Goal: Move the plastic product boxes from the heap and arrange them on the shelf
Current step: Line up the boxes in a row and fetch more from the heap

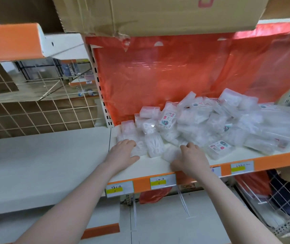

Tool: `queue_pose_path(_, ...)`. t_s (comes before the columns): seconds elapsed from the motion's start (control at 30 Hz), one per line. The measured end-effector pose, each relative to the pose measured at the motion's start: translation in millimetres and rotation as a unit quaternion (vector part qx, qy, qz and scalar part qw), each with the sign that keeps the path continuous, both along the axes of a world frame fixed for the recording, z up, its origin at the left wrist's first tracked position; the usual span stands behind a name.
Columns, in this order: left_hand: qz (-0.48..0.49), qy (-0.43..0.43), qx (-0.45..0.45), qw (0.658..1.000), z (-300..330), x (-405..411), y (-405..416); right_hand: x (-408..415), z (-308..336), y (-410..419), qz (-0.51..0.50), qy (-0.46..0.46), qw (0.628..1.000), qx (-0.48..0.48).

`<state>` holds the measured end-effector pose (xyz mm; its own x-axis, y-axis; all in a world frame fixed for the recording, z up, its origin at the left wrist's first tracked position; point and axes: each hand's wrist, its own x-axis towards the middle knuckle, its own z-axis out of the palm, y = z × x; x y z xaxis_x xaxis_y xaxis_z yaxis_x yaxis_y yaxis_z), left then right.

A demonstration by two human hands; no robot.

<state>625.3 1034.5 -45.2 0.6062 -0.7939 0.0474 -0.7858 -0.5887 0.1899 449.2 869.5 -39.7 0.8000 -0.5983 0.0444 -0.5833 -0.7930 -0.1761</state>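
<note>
A heap of clear plastic product boxes (pixel 216 120) covers the middle and right of the white shelf (pixel 156 164) with the orange front edge. At the shelf's left end a few boxes (pixel 154 145) lie flat side by side, one more (pixel 128 128) behind them. My left hand (pixel 124 153) rests on a flat box (pixel 138 149) there, fingers over its near left part. My right hand (pixel 191 160) curls its fingers round a clear box (pixel 169 154) near the front edge, thumb at its near side.
Red plastic sheeting (pixel 176 73) lines the back of the bay. A cardboard carton (pixel 158 13) overhangs from the shelf above. Price labels (pixel 158 182) sit on the orange edge. A bare white shelf (pixel 35 164) adjoins at left, wire grid (pixel 26 106) behind it.
</note>
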Motion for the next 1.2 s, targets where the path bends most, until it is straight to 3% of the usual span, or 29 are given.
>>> queue_pose_path(0.4, 0.053, 0.009, 0.023, 0.998, 0, 5, -11, 12, 10, 1, -0.018, 0.045, 0.997, 0.060)
queue_pose_path(0.6, 0.085, 0.063, 0.007, 0.994, -4, 4, -10, 10, 6, 2, -0.012, 0.026, 0.999, 0.029)
queue_pose_path(0.93, 0.115, 0.031, -0.045, 0.992, 9, 6, 17, 1, 25, -4, 0.023, -0.017, 0.999, -0.014)
queue_pose_path(1.2, 0.171, -0.002, -0.034, 0.985, 21, 2, 75, 23, 43, -1, 0.104, -0.039, 0.993, -0.042)
